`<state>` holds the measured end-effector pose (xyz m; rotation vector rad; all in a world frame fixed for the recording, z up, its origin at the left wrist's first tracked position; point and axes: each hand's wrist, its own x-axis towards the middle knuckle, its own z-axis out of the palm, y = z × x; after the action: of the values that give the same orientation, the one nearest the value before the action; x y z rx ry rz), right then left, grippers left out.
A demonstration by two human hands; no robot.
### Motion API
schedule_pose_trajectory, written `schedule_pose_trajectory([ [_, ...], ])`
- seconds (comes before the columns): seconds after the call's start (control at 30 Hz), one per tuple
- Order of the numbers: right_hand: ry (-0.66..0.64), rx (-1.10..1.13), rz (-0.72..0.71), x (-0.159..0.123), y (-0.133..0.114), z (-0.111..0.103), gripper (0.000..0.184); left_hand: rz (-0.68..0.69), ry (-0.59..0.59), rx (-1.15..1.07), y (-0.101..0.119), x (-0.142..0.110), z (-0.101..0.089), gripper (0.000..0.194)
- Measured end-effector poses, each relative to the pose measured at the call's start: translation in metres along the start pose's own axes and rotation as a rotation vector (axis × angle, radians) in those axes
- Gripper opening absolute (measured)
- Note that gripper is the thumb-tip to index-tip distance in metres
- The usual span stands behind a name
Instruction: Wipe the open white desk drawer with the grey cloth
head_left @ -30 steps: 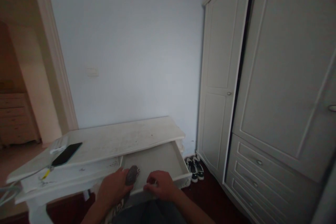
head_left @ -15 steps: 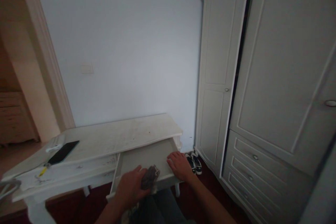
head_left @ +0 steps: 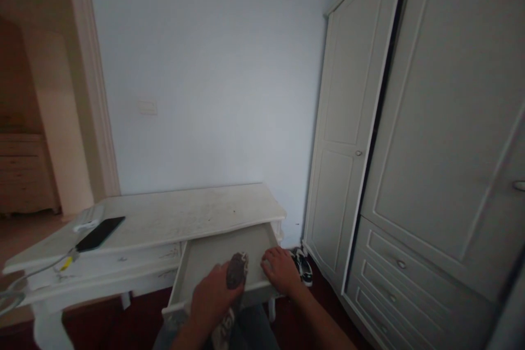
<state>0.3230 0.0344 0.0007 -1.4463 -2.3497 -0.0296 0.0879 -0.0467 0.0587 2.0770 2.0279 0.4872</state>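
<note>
My left hand is closed around a bunched grey cloth with a pale pattern. One end sticks up past the fingers, and more of the cloth hangs below the hand. It is over the front of a pulled-out white drawer, whose visible floor is bare. My right hand grips the drawer at its front right corner, fingers bent over the rim. The drawer belongs to a worn white desk against the wall.
A dark phone with a cable and a white item lie at the desk's left end. Black-and-white shoes stand on the red floor at right, beside a tall white wardrobe. A doorway opens at far left.
My left hand has turned the cloth more upright and shifted slightly right, with more cloth showing below it. The right hand stays at the drawer's corner. The view has turned slightly.
</note>
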Motion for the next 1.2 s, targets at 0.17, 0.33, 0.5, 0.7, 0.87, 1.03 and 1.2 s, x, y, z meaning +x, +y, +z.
schedule_pose_trajectory([
  [0.17, 0.004, 0.023, -0.012, -0.002, -0.004, -0.006, 0.026, -0.091, -0.030, 0.051, -0.092, -0.010, -0.041, 0.045],
  [0.33, -0.020, -0.018, -0.004, 0.000, -0.007, -0.010, 0.028, -0.066, -0.057, -0.001, -0.114, -0.010, -0.060, 0.044],
  [0.5, -0.013, 0.000, -0.001, 0.002, -0.007, -0.008, 0.030, 0.030, -0.060, 0.230, -0.045, 0.005, -0.039, 0.037],
  [0.7, -0.005, 0.044, 0.037, 0.002, 0.003, -0.002, 0.047, 0.208, -0.079, 0.114, 0.054, 0.026, 0.001, 0.040],
  [0.87, -0.016, 0.094, 0.026, 0.002, 0.007, 0.000, 0.049, 0.229, -0.094, 0.085, 0.066, 0.020, 0.014, 0.045],
  [1.03, 0.007, 0.075, 0.016, -0.001, 0.002, -0.001, 0.044, 0.145, -0.092, -0.020, -0.011, 0.002, 0.009, 0.061],
  [1.2, -0.015, 0.049, 0.015, -0.001, -0.002, -0.005, 0.040, 0.034, -0.111, -0.037, -0.106, 0.001, -0.029, 0.056],
])
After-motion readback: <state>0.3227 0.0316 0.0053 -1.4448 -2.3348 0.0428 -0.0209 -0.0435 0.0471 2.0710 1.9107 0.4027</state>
